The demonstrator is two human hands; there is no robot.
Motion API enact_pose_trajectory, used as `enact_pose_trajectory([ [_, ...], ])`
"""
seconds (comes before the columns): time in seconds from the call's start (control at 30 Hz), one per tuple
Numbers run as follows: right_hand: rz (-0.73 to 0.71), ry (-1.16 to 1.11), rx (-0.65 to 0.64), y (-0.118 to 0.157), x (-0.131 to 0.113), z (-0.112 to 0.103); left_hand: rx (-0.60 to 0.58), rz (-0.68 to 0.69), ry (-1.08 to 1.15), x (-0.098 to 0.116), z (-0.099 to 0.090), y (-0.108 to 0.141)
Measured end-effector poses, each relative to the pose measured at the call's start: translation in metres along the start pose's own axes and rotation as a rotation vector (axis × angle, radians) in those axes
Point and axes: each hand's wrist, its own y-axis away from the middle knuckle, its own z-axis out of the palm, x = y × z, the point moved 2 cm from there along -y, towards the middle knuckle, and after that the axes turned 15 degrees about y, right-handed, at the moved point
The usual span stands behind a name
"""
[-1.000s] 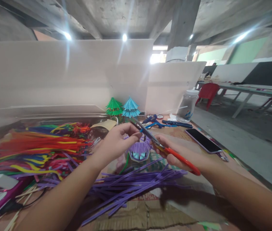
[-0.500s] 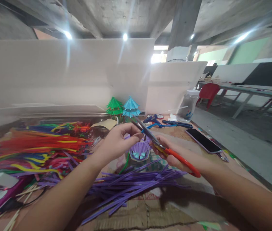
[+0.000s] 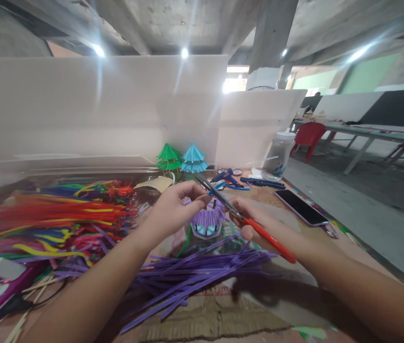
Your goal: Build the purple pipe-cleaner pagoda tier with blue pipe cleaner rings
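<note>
The left hand (image 3: 178,205) pinches a blue strip (image 3: 209,193) between thumb and fingers; the right hand's (image 3: 253,220) fingers curl around scissors (image 3: 271,241). With the blades (image 3: 219,195) so near, a slip may nick a fingertip.

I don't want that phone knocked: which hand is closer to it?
Right. The right hand, holding the scissors, is just left of the phone; the left hand is farther left, near the blade tips.

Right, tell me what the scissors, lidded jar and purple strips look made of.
Scissors: metal blades, by their gray sheen; smooth red handles, probably plastic.
Lidded jar: clear, glossy, blue bits showing through; plastic or glass.
Purple strips: dull, without glare; perhaps paper or foam.
</note>
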Motion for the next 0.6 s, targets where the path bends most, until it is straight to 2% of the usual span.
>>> enact_pose_trajectory([
  [0.1, 0.062, -0.055, 0.020, -0.006, 0.003, 0.003, 0.043, 0.015, -0.046, -0.005, 0.000, -0.003],
  [0.2, 0.113, 0.003, 0.074, -0.013, 0.012, -0.007, 0.061, 0.036, -0.090, -0.010, -0.006, -0.006],
  [0.3, 0.228, 0.221, 0.118, -0.020, 0.035, -0.026, 0.109, 0.029, -0.090, -0.011, -0.018, -0.008],
  [0.37, 0.270, 0.441, 0.144, -0.024, 0.055, -0.040, 0.181, 0.012, -0.085, -0.008, -0.026, -0.008],
  [0.47, 0.327, 0.750, 0.020, -0.025, 0.083, -0.047, 0.269, -0.004, -0.069, -0.006, -0.034, -0.009],
  [0.6, 0.355, 0.933, -0.161, -0.021, 0.101, -0.035, 0.265, -0.005, -0.085, -0.008, -0.034, -0.009],
])
